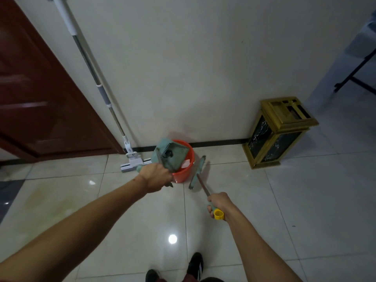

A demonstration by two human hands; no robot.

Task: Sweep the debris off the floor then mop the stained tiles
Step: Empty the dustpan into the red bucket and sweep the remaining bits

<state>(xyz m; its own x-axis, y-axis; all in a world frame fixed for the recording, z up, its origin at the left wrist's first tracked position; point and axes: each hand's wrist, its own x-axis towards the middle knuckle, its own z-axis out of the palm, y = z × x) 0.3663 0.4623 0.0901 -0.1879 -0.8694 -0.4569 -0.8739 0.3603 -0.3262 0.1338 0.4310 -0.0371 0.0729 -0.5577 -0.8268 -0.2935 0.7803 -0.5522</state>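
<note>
Around the red bucket [184, 169] we find its mouth half covered by the tilted dustpan [171, 155]. Just left of the bucket stands the mop [130, 159]; just right, the broom [198, 171]. Farther right sits the gold bin [278, 133]. The tiles [305, 200] nearer us lie open.

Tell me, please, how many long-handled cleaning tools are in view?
2: the mop leaning on the wall by the door, and the broom in the right hand, beside the orange bucket.
</note>
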